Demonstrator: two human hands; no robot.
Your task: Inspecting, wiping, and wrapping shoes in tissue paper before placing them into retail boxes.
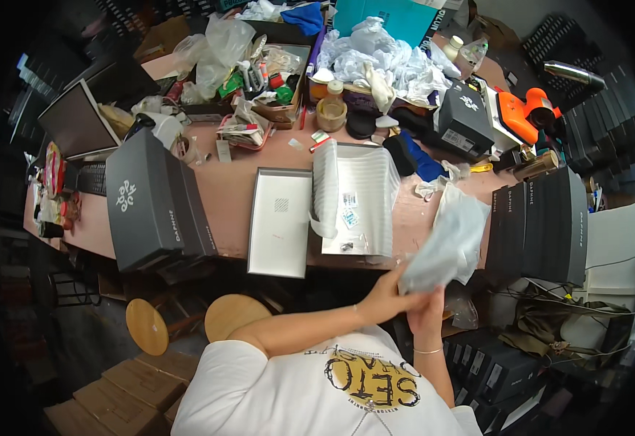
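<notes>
Both hands meet at the table's front edge, right of the middle, on a pale translucent plastic bag (445, 245) blurred by motion. My left hand (387, 298) grips its lower left end, the fingers partly hidden by it. Just below, my right hand (426, 311) is closed on the same end. Whatever the bag contains cannot be made out. Left of the hands lies an open shoe box (367, 245), lined with white foam sheet (325, 189) and holding small packets (349, 216). Beside it, the box lid (280, 251) rests with its white inside facing up.
Dark shoe boxes are stacked at the left (143, 211) and right (535, 225) of the table. Behind stand a carton of crumpled white paper (368, 58), a jar (330, 112), a blue cloth (426, 163) and an orange tape dispenser (517, 116). Wooden stools (236, 314) stand below the front edge.
</notes>
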